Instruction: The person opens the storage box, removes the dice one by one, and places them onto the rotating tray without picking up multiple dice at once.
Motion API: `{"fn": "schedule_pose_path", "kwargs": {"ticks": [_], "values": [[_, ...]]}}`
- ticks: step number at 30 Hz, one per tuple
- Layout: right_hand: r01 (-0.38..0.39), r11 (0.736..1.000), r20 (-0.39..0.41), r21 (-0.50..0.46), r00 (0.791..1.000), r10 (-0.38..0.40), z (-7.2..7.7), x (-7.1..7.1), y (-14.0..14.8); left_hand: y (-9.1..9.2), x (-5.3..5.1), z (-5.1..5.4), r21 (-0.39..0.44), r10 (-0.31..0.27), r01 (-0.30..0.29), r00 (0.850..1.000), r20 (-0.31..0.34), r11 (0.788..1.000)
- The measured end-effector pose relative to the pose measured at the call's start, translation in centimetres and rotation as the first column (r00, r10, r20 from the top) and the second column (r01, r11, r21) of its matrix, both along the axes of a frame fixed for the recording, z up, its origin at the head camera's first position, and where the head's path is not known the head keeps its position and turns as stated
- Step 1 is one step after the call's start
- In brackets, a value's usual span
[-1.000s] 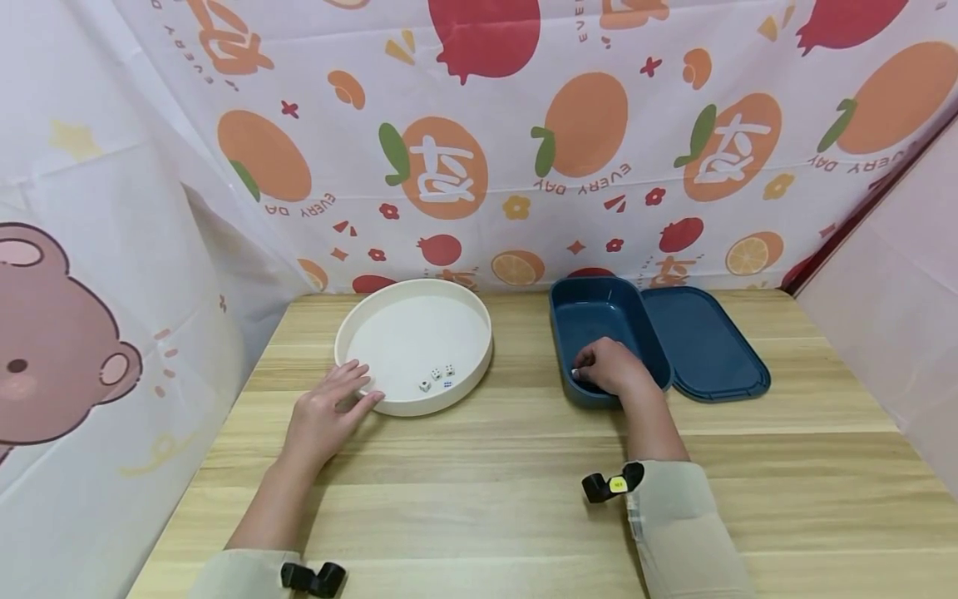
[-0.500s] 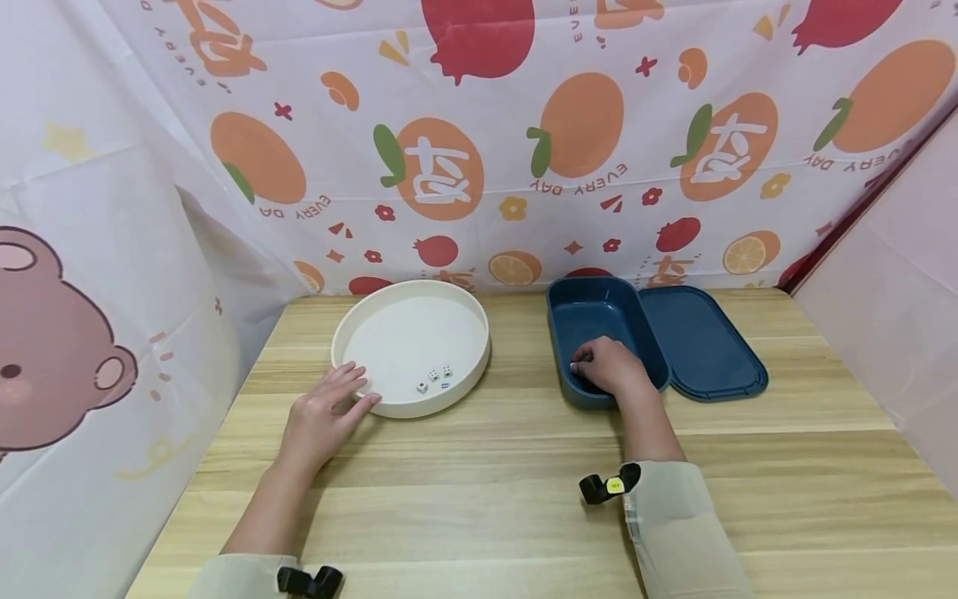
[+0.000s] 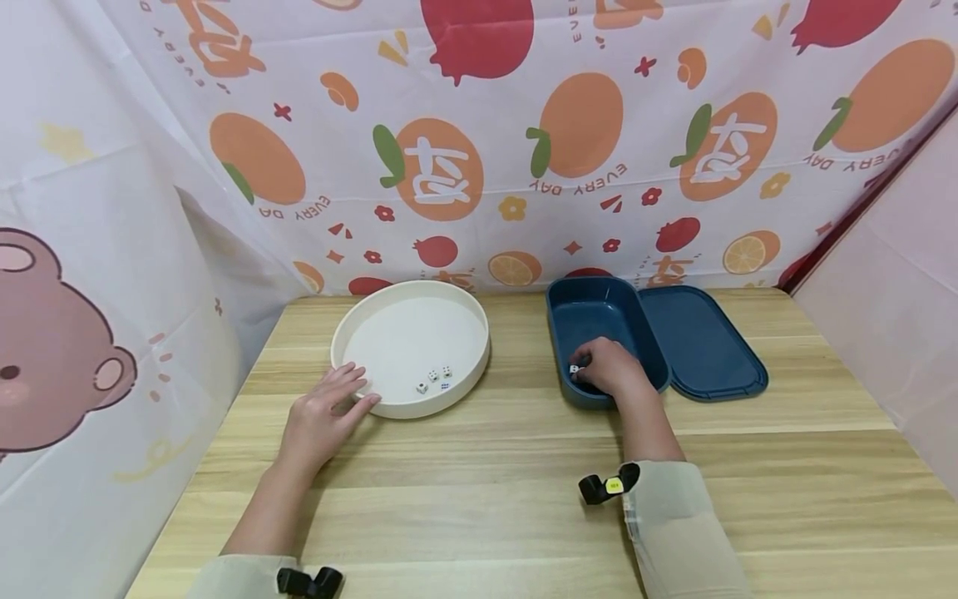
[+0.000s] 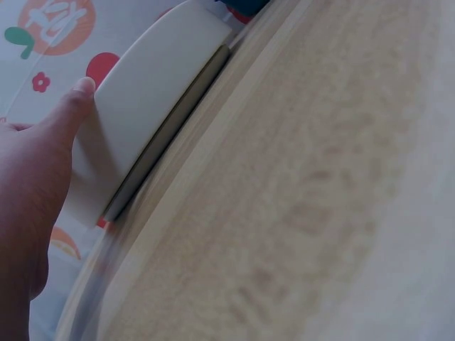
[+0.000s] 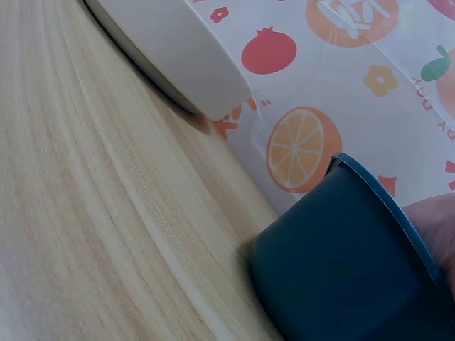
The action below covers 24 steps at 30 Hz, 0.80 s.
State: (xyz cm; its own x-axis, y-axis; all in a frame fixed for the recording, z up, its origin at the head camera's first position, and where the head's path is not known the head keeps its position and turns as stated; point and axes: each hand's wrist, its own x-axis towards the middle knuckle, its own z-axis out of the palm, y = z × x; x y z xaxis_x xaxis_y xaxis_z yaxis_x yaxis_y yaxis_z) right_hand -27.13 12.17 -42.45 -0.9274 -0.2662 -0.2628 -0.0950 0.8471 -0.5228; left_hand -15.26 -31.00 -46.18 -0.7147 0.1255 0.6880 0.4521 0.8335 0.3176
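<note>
In the blue box (image 3: 599, 314), the right grip (image 3: 609, 366) pinches a die (image 3: 574, 369); four dice (image 3: 433, 376) lie to its left in the white tray (image 3: 404, 329), nearer the left grip (image 3: 323, 413), which touches that tray, fingers spread.

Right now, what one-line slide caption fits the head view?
Left hand touching a white tray of dice, right hand holding a die inside a blue box.
</note>
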Motion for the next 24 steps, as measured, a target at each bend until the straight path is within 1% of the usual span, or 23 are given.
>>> {"fn": "schedule_pose_path", "kwargs": {"ticks": [3,8,18,24], "values": [[-0.004,1.0,-0.006,-0.002,1.0,0.004,-0.02,0.03,0.05,0.0,0.08,-0.05,-0.001,0.0,0.0,1.0,0.0,1.0],[-0.013,0.999,-0.029,-0.033,1.0,0.012,0.09,0.1,0.26,-0.01,0.11,-0.08,-0.001,-0.002,0.002,1.0,-0.004,1.0],[-0.022,0.99,-0.122,-0.14,0.993,0.005,0.18,-0.11,0.44,-0.07,0.01,-0.37,0.001,-0.003,0.003,1.0,-0.013,1.0],[-0.023,0.979,-0.153,-0.201,0.988,-0.008,0.55,0.02,0.54,-0.02,0.04,-0.35,-0.006,0.003,-0.004,1.0,-0.013,1.0]]}}
